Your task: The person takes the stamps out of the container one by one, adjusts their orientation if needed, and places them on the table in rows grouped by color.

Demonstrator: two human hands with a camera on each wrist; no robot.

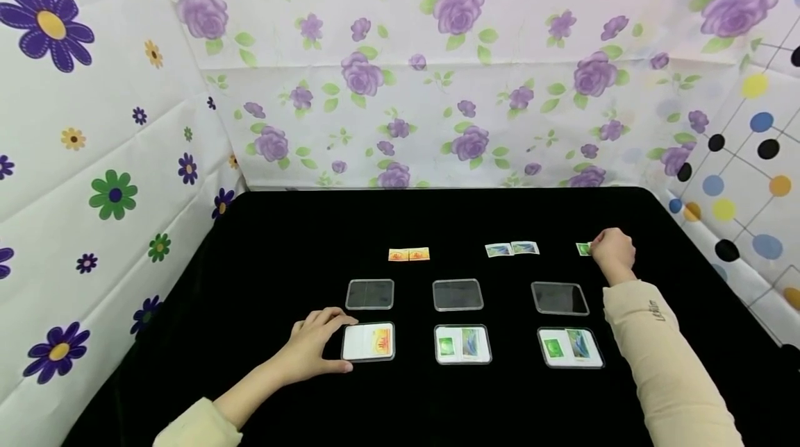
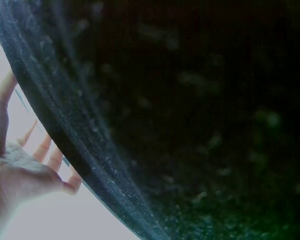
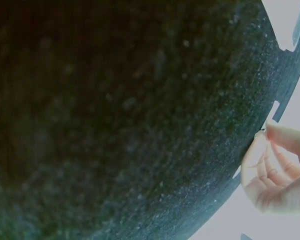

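My right hand (image 1: pixel 613 252) is at the far right of the black table, thumb and forefinger pinching a small green stamp (image 1: pixel 583 249) by its right side. In the right wrist view the thumb and forefinger tips of that hand (image 3: pixel 280 170) meet at a pale slip's edge (image 3: pixel 273 111). My left hand (image 1: pixel 314 344) rests at the left end of a clear case (image 1: pixel 362 343) holding a white card with one orange stamp (image 1: pixel 381 341). Its forefinger touches the upper left corner and its thumb lies by the lower left. The left wrist view shows spread fingers (image 2: pixel 54 159).
Two more clear cases, a middle one (image 1: pixel 463 359) and a right one (image 1: pixel 571 362), each hold a green and a blue stamp. Three clear lids (image 1: pixel 369 294) lie behind. Farther back are two orange stamps (image 1: pixel 409 255) and two blue stamps (image 1: pixel 512 249). Patterned cloth walls (image 1: pixel 400 86) surround the table.
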